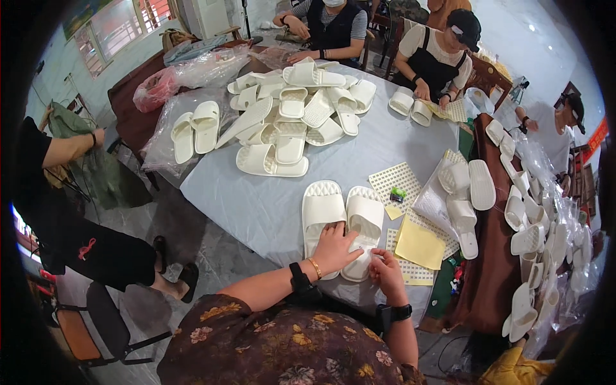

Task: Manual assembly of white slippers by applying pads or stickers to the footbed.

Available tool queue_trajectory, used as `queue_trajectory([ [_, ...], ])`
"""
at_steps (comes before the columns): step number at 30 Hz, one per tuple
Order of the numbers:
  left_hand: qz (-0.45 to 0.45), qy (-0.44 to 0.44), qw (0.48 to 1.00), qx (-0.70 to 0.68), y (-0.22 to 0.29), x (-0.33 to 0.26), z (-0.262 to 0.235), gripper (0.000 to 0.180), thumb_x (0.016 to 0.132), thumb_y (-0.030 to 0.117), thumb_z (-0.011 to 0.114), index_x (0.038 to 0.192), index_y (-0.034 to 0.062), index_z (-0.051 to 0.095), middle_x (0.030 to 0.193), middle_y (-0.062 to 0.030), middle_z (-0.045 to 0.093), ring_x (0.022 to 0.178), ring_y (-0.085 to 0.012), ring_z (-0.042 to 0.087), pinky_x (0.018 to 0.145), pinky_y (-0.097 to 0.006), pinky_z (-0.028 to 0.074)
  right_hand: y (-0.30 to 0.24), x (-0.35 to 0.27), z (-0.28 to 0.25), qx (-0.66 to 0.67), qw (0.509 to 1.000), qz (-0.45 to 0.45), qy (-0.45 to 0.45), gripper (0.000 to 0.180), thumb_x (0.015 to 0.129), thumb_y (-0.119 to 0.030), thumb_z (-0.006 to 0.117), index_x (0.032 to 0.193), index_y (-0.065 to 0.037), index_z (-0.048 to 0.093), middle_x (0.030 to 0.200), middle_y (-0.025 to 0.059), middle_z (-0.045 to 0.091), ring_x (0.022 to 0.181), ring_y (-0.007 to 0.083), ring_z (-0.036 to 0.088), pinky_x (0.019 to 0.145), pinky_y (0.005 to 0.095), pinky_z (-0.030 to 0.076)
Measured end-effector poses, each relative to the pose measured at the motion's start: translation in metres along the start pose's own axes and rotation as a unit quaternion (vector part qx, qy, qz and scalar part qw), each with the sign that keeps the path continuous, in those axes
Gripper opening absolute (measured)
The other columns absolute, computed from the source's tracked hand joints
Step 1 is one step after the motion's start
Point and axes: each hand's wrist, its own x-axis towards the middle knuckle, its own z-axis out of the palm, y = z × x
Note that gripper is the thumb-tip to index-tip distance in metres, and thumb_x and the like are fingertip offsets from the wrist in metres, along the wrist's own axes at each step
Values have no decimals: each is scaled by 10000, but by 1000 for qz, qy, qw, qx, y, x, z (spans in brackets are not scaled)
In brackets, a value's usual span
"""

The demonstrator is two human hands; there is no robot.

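Note:
A pair of cream slide slippers lies side by side on the table in front of me, toes pointing away. My left hand (pixel 333 249) rests across them with its fingers spread, partly covering the left slipper (pixel 324 210); its thumb reaches over the insole of the right slipper (pixel 363 215). Beside that slipper's heel, my right hand (pixel 387 273) is closed in a pinch. Whatever its fingertips hold is too small to make out. Close by on the right are a yellow sheet (pixel 418 244) and a sticker sheet (pixel 393 181) with a small green item (pixel 398 194) on it.
A heap of cream slippers (pixel 292 138) covers the far middle of the table (pixel 237 205). More slippers (pixel 481 185) lie along the right on a brown surface. Two people sit across the table, one handling a yellow sheet (pixel 451 110). Another person stands left, near a chair (pixel 106 321).

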Motion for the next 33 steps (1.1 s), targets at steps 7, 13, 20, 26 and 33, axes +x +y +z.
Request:
queue_trajectory([
  [7, -11, 15, 999, 49, -1, 7, 8, 578, 835, 451, 667, 1283, 94, 596, 1125, -188, 522, 1075, -358, 505, 899, -458, 422, 2, 2, -2, -12, 1000, 1, 5, 304, 946, -118, 570, 1234, -40, 515, 707, 10, 580, 534, 78, 505, 469, 210, 382],
  [13, -37, -23, 998, 41, -4, 21, 8, 621, 824, 471, 681, 1226, 8, 584, 1056, -191, 545, 1038, -354, 513, 829, -459, 434, 4, 4, -3, -16, 1000, -2, 3, 313, 943, -115, 566, 1240, -35, 513, 706, 13, 579, 530, 87, 504, 472, 217, 391],
  [20, -40, 58, 997, -29, -4, 13, -18, 591, 815, 439, 708, 1124, -45, 569, 1007, -207, 544, 992, -366, 524, 829, -472, 430, 0, 1, 0, -47, 999, 5, 8, 331, 930, -100, 557, 1243, -4, 508, 684, 12, 570, 532, 87, 504, 479, 219, 395],
  [26, -22, 58, 997, -53, -36, 16, -69, 621, 835, 465, 687, 1128, -73, 584, 967, -234, 539, 946, -382, 527, 836, -458, 436, -2, 1, 0, -45, 999, 2, 11, 288, 937, -94, 551, 1219, -39, 533, 707, 16, 565, 550, 98, 517, 491, 224, 413],
  [33, -16, 208, 972, 107, -98, 164, -181, 608, 818, 491, 687, 1101, -42, 612, 1042, -269, 563, 1025, -411, 549, 892, -464, 459, 7, 4, -3, -41, 999, -3, 7, 278, 953, -104, 560, 1218, -25, 533, 705, 16, 564, 548, 95, 514, 495, 222, 416],
])
